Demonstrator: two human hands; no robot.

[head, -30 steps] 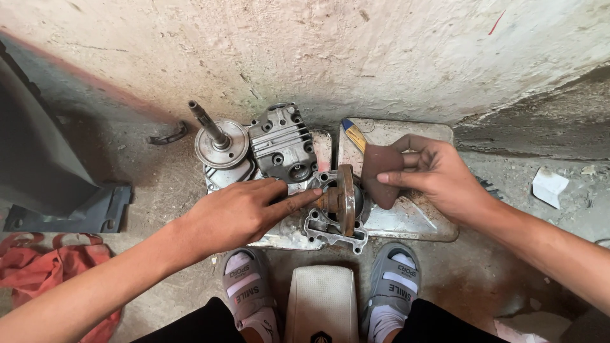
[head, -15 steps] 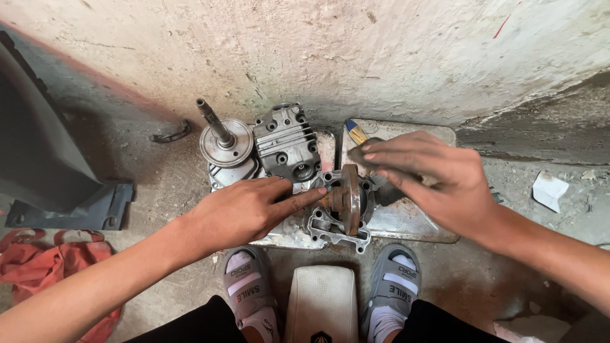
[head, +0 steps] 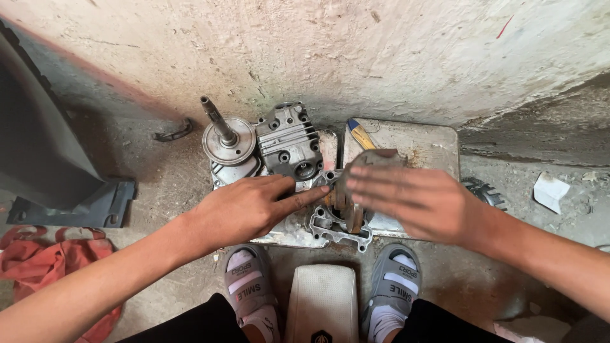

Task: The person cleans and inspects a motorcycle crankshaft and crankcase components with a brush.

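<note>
Left hand (head: 244,206), fingers extended, steadies the engine cylinder (head: 340,219) on the metal tray (head: 438,136); right hand (head: 413,200), fingers flat, presses brown sandpaper (head: 378,154) onto its upper face.

Printed lettering bands: white strap of grey sandal (head: 249,287), lower centre-left; matching strap of second grey sandal (head: 395,282), lower centre-right. Small dark emblem with pale outline (head: 321,335) at near edge of cream seat, between the sandals. Crumpled white paper scrap (head: 550,191), far right on concrete floor; markings indiscernible. No packages, signs or screens.
</note>
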